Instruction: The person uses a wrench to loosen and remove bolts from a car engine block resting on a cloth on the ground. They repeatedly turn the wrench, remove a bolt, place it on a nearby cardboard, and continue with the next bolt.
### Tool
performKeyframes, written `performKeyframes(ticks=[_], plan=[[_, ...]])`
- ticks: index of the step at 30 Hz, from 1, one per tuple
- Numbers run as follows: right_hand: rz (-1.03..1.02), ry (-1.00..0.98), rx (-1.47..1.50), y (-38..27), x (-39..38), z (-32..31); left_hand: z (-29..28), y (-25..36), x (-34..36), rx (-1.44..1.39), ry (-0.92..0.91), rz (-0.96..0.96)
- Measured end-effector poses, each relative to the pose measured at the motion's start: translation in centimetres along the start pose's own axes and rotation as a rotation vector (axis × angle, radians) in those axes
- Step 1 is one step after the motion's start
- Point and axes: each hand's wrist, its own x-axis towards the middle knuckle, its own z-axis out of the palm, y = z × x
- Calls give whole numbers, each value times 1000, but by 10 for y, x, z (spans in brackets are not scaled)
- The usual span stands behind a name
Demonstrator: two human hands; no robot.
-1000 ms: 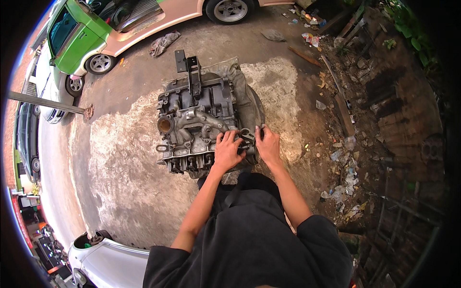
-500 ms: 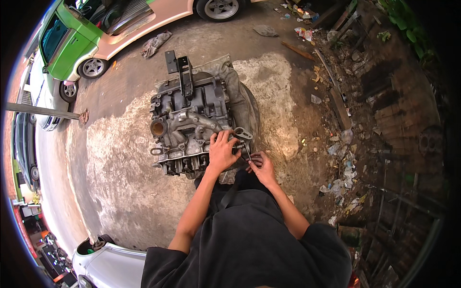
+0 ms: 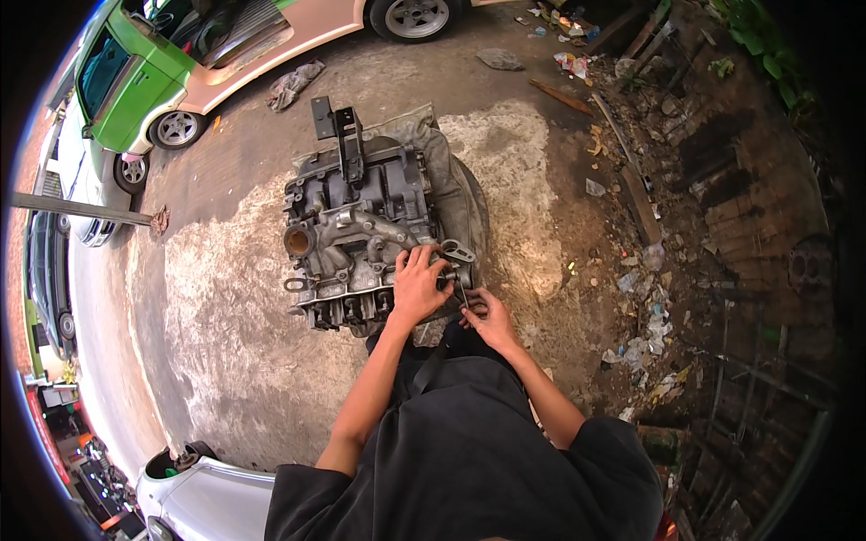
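Engine (image 3: 361, 194), one; two hands (image 3: 418, 284) (image 3: 492, 323) at one corner

Bright daylight (edges dark, curved)

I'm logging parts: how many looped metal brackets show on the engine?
2: left bracket at the engine's near-left corner; right bracket at its right end, beside the left hand. Others may be hidden.

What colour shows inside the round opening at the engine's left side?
The round opening is orange-brown inside, seen best in the head view.
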Motion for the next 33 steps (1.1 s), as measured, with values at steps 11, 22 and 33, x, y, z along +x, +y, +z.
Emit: performKeyframes(ticks=[11,22,33], plan=[[-114,144,-421,-31,-8,10,1,-1,0,-13,-6,1],[-275,224,-493,-81,69,8,0,-1,-1,2,-6,5],[-272,311,-553,-76,67,9,-1,-1,-1,2,-12,2]])
